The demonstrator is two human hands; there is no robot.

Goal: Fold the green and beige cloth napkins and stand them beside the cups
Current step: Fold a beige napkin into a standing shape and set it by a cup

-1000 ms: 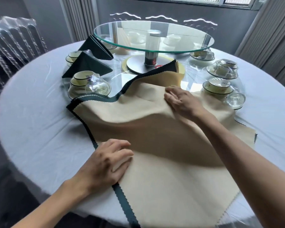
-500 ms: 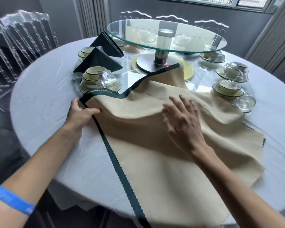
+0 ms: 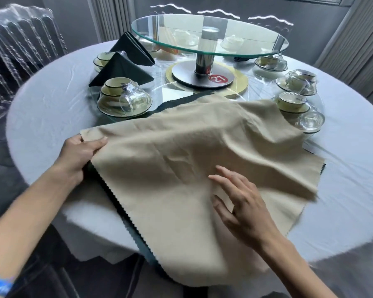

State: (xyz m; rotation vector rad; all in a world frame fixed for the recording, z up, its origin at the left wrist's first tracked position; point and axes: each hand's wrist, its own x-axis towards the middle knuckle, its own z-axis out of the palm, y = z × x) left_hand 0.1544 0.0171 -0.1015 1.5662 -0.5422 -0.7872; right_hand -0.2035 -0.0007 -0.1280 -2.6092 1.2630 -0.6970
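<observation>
A large beige napkin (image 3: 181, 151) with a green underside lies spread over the near part of the round table, one corner hanging off the front edge. My left hand (image 3: 80, 153) pinches its left corner, lifted a little off the cloth-covered table. My right hand (image 3: 241, 203) hovers flat over the napkin's near right part, fingers apart, holding nothing. Two dark green folded napgins stand as peaks, one (image 3: 121, 72) behind the near-left cup setting (image 3: 123, 97), the other (image 3: 134, 48) further back.
A glass turntable (image 3: 209, 37) on a metal post with a red "21" tag stands at the centre. Cup settings (image 3: 293, 104) and an upturned glass (image 3: 312, 121) sit at the right, touching the napkin's far edge. A clear chair (image 3: 20, 39) stands at the left.
My left hand took hold of the napkin's left corner and pulled it nearer, covering the green border. My right hand slid back toward me and lifted off the cloth.
</observation>
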